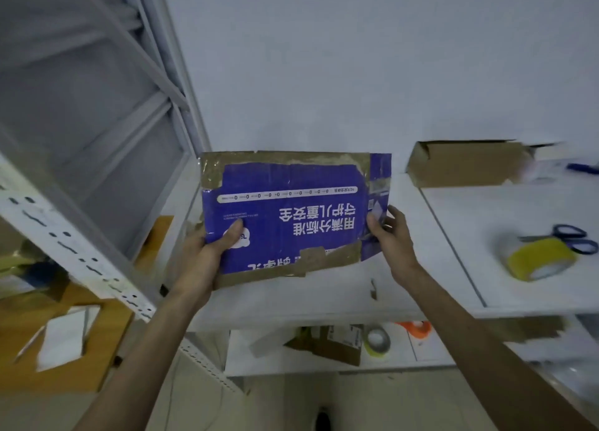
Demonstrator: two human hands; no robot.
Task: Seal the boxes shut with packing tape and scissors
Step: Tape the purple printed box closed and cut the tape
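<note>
Blue box point(291, 216) at centre of frame, held up off the white table point(356, 288) with its printed face toward the camera. The white print reads upside down from here. Brown strips run along its top edge and lower right corner; I cannot tell whether they are old tape or torn facing. I see only this one face, so its depth is unclear to me.

Left hand point(207, 252), lower left of the box: thumb point(235, 233) pressed flat on the printed face, the other fingers hidden behind the panel. I log it as clamped on the blue box.

Right hand point(392, 236), at the right edge: fingers curled round that edge, pinching it. Both forearms come up from the bottom of the frame.

Brown box point(466, 165), upper right, rests on the table against the wall, its top flaps open.

Tape roll point(539, 259), yellow, lies tilted on the table at the right edge of frame. Scissors point(573, 239) with blue handles lie just behind it, touching or nearly so; I cannot tell which.

Lower shelf point(259, 359), bottom centre, carries a small carton point(334, 343), a second roll point(377, 340) and an orange item point(418, 328), too blurred to name.

White metal rack point(81, 252) fills the left of the frame.
</note>
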